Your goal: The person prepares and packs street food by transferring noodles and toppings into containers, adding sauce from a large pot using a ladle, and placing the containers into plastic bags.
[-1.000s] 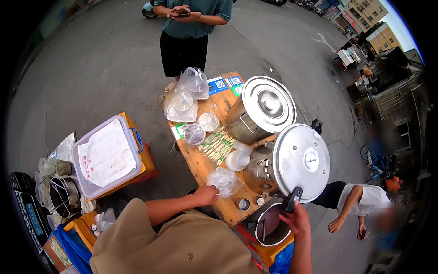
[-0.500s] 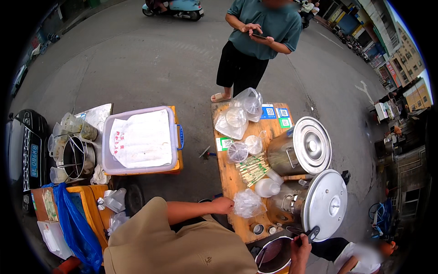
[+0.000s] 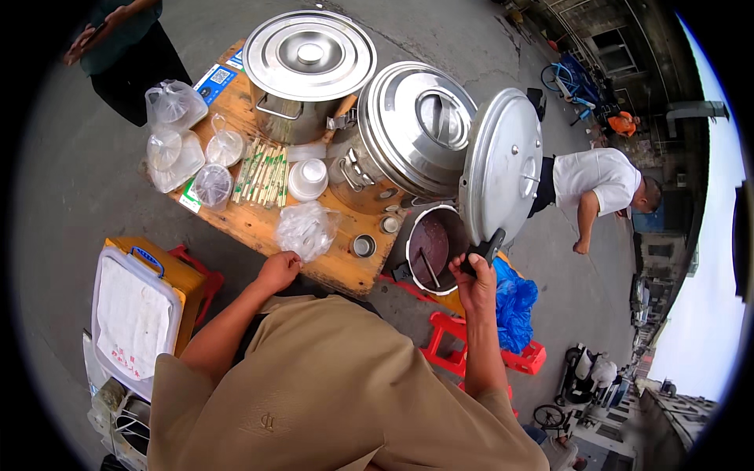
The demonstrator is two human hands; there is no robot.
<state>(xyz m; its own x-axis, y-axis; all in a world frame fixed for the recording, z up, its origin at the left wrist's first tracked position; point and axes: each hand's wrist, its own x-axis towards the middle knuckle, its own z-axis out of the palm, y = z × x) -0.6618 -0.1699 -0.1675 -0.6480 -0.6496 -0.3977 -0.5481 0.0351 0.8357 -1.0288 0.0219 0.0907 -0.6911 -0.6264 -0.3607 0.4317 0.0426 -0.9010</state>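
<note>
My right hand (image 3: 475,279) grips the black handle of a pressure cooker lid (image 3: 503,165). The lid is tilted on edge beside an uncovered pot (image 3: 412,259) of dark reddish liquid, in which a ladle (image 3: 429,268) leans. My left hand (image 3: 279,272) is closed at the table's near edge, its fingertips on the rim of a crumpled clear plastic bag (image 3: 306,229). Right of the bag stands a small metal cup (image 3: 363,246). Behind it are a stack of white plastic bowls (image 3: 308,179) and rows of wrapped chopsticks (image 3: 261,174).
Two large lidded steel pots (image 3: 290,118) (image 3: 365,184) stand on the wooden table (image 3: 236,216). Bagged cups (image 3: 173,149) sit at its left. A covered plastic tub (image 3: 165,294), red stools (image 3: 445,343) and a blue bag (image 3: 514,306) are nearby. One person (image 3: 601,184) bends right; another (image 3: 126,47) stands far left.
My view has swung right, shifting the table left in the picture. The lid now stands more on edge, away from the uncovered pot, which shows more fully. My left hand stays by the bag.
</note>
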